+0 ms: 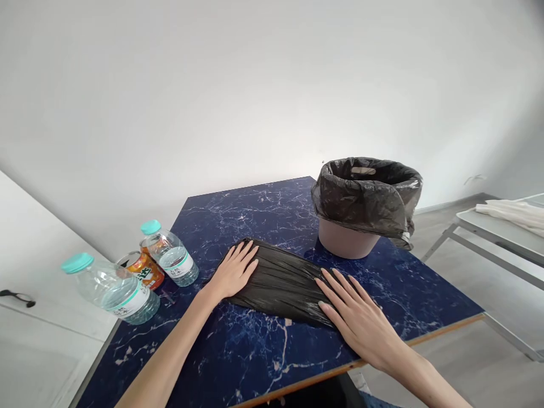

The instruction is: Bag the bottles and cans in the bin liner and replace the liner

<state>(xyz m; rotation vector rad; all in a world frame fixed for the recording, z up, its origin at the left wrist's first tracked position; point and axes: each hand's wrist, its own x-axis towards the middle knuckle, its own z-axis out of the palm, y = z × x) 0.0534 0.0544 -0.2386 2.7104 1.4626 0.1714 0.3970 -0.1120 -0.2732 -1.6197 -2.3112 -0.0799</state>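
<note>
A folded black plastic bag (284, 280) lies flat on the dark blue marbled table (238, 351). My left hand (235, 270) rests open on the bag's left end, fingers stretched out flat. My right hand (355, 313) lies open on the bag's right end, fingers spread and pointing up-left. Behind the bag to the right stands a small pinkish bin (346, 241) lined with a black bag (365, 195) that is folded over its rim.
Two clear water bottles with teal caps (114, 290) (172, 255) and an orange can (144, 269) lie at the table's left edge. A white cabinet (38, 317) stands to the left. Another table with pale cloth (510, 218) is at the right.
</note>
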